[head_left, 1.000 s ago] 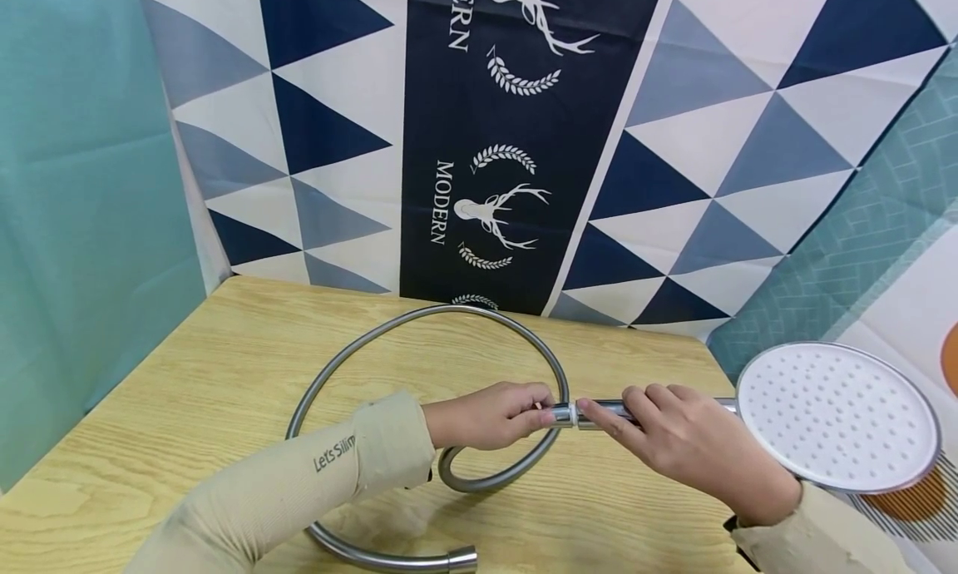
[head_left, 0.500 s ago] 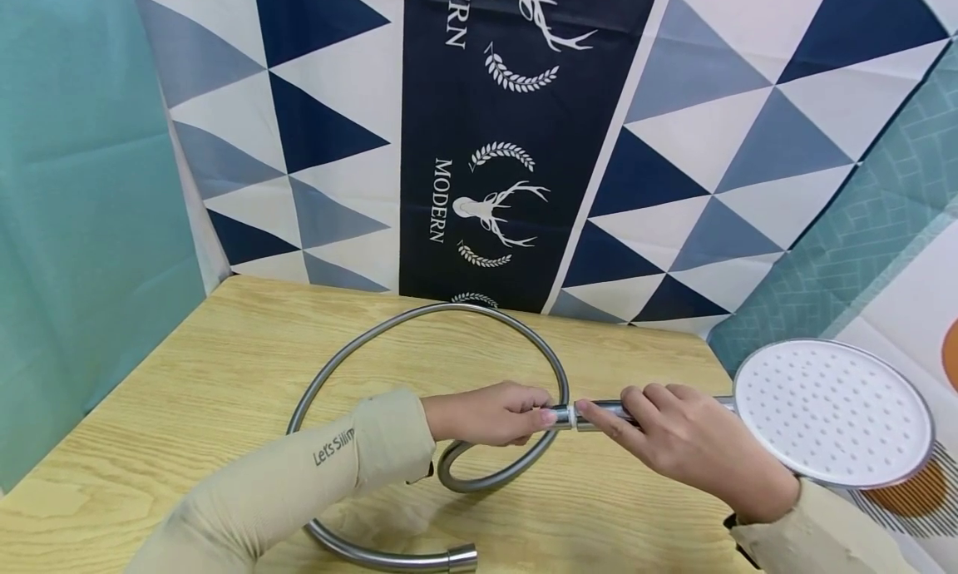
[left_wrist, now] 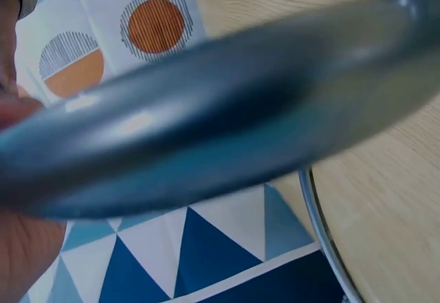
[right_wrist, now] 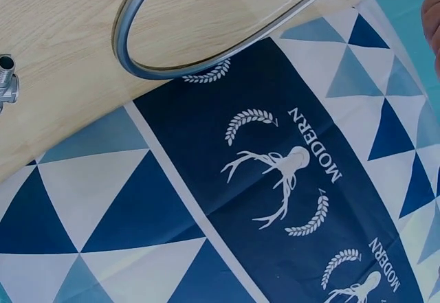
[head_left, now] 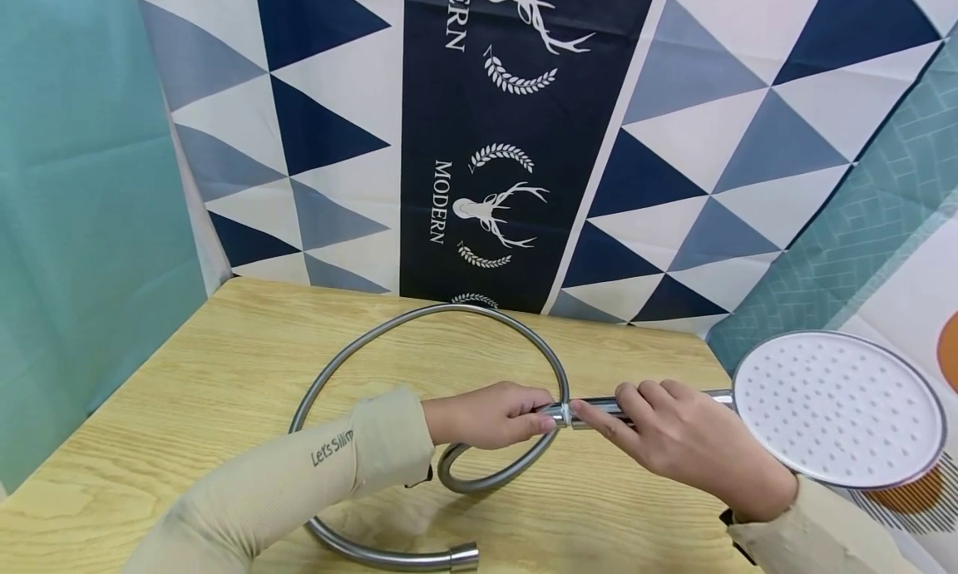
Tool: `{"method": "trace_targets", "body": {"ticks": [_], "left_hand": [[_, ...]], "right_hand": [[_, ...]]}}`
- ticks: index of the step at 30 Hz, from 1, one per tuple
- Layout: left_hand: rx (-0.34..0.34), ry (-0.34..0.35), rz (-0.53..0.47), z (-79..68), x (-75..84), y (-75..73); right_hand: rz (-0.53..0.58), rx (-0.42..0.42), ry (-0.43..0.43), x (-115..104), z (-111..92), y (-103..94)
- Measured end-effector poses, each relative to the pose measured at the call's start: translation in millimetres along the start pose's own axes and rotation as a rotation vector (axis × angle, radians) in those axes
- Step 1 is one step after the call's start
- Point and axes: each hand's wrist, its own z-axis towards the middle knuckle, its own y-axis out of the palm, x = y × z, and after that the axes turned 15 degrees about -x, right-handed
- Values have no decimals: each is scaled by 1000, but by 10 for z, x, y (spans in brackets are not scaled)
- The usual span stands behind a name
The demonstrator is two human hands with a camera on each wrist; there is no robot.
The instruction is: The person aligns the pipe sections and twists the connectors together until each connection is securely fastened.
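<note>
My left hand (head_left: 494,416) pinches the chrome end fitting (head_left: 552,414) of a grey metal shower hose (head_left: 346,362) between thumb and fingers. My right hand (head_left: 681,432) grips the chrome handle of a shower head (head_left: 838,408), index finger stretched along it towards the joint. Handle and fitting meet end to end at a white ring (head_left: 566,414); how far they are joined I cannot tell. The round white spray face points up at the right. In the left wrist view the hose (left_wrist: 206,124) crosses close and blurred, with part of my left hand (left_wrist: 27,255) at the edge.
The hose loops over the wooden table (head_left: 224,374), its free end (head_left: 464,557) lying at the front. A small threaded metal fitting (right_wrist: 8,83) shows at the right wrist view's left edge. A patterned cloth (head_left: 479,141) hangs behind the table.
The right hand and handle have shifted slightly left, bringing the white ring a little left too. The shower head has tilted a little. The left hand and hose loop stay nearly still.
</note>
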Motion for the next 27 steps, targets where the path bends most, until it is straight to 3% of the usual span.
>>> {"method": "trace_targets", "body": {"ticks": [11,14,17,19,22,25,27], "left_hand": [[86,-6,265,10,-1,46],[126,26,369,12,-18,54],[138,39,387,13,-14,49],[109,30,315,9,-3,43],[37,-1,99,-4,14,39],[-34,-15,-113,-8,28,44],[-63,-16,-181,-6,38,46]], "right_hand": [[40,-41,32,-28,1,1],[63,-12,41,-22,7,39],[81,40,49,-9,0,91],[78,75,48,-4,3,121],[65,80,51,-4,12,141],[34,56,51,-6,23,132],[3,28,47,-2,29,117]]}}
